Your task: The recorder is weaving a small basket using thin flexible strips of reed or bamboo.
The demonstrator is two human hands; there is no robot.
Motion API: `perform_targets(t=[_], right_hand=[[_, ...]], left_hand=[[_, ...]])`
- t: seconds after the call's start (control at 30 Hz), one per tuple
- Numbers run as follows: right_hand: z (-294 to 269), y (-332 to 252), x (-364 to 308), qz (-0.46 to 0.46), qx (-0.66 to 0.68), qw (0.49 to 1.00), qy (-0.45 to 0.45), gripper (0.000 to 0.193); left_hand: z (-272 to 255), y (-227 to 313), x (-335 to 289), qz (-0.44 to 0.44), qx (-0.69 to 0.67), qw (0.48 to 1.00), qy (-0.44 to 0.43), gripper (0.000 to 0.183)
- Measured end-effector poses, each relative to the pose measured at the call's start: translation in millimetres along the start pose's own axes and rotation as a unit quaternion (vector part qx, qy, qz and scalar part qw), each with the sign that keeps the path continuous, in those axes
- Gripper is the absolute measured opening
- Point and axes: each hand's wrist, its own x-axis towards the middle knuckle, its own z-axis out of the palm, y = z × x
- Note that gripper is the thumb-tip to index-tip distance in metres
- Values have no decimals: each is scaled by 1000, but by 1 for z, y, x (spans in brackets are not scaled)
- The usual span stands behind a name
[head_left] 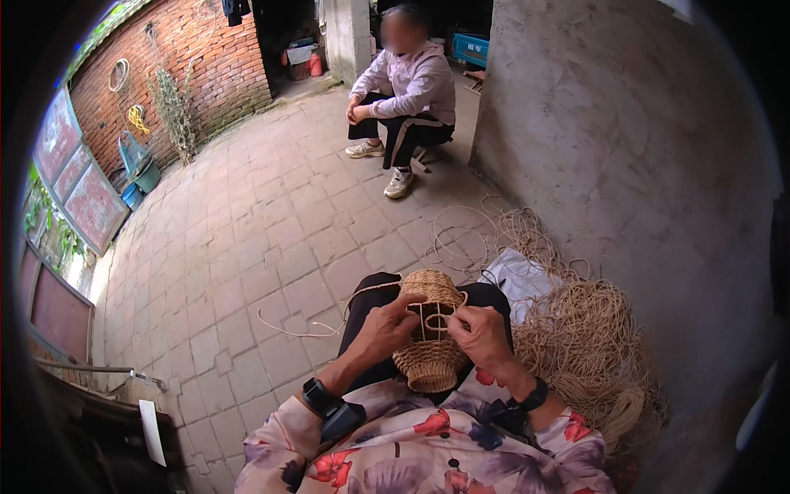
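Observation:
A woven straw-coloured basket lies across my lap, its two woven ends joined by bare upright strands with a dark gap behind them. My left hand grips the basket's left side, its index finger reaching over the upper woven part. At the right side, my right hand is closed in a pinch on a twisted cord, which forms a small loop in front of the strands. My right fingertips are partly hidden. Another length of cord trails off to the left, over my knee and above the paving.
A large heap of loose cord lies right of my legs, beside a white sheet and a concrete wall. Ahead, a person sits low on the paved floor. Metal gate panels stand at the left.

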Motion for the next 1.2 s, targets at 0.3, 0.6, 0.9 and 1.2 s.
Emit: perform_targets(t=[0.3, 0.6, 0.9, 1.2], right_hand=[[-7, 17, -4, 29, 156, 987, -16, 23], [-11, 55, -7, 34, 94, 995, 5, 21], [-9, 64, 2, -154, -127, 980, -10, 27], [-25, 64, -3, -119, -20, 990, -70, 16]], left_hand=[[6, -9, 8, 35, 48, 998, -16, 40], [-39, -36, -39, -67, 249, 950, 174, 28], [-32, -32, -42, 158, 369, 896, 190, 27], [-22, -27, -37, 194, 285, 938, 45, 18]])
